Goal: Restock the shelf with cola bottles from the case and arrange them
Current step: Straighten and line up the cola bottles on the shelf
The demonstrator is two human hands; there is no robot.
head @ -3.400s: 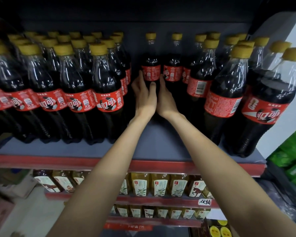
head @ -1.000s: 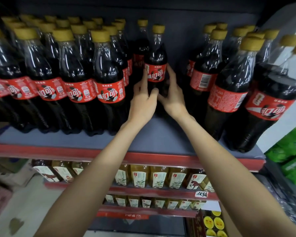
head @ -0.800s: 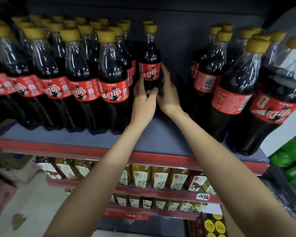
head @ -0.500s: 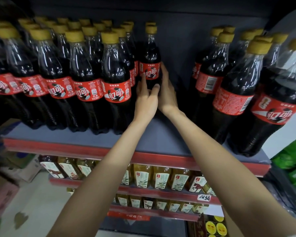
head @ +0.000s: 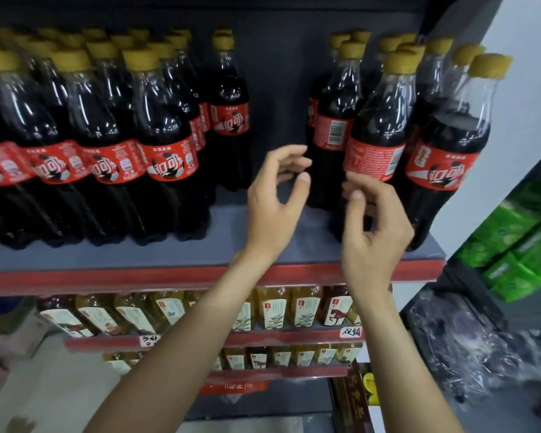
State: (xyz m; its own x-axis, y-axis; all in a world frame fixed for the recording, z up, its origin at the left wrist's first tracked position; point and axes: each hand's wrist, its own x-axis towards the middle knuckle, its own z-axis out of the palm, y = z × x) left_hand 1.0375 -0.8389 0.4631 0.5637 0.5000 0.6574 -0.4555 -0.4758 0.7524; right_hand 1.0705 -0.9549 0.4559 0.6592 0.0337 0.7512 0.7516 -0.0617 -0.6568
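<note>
Once both hands let go of it, the cola bottle (head: 230,114) stood alone at the shelf's (head: 200,254) back, beyond and left of the fingertips. Left hand (head: 270,207) and right hand (head: 372,232) hung loosely curled, empty, drawn back toward the front edge; that placement looked done, the gap still wanting bottles.

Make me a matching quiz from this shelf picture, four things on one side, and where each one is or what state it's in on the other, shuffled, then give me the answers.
Things:
1. lone cola bottle
2. left hand
3. tea bottles
4. green packs

Place or state:
A. on the lower shelves, yellowish liquid
B. stacked at the far right, off the shelf unit
C. at the back of the gap in the cola shelf
D. fingers loosely curled, holding nothing

Pairs: 1-C, 2-D, 3-A, 4-B
</note>
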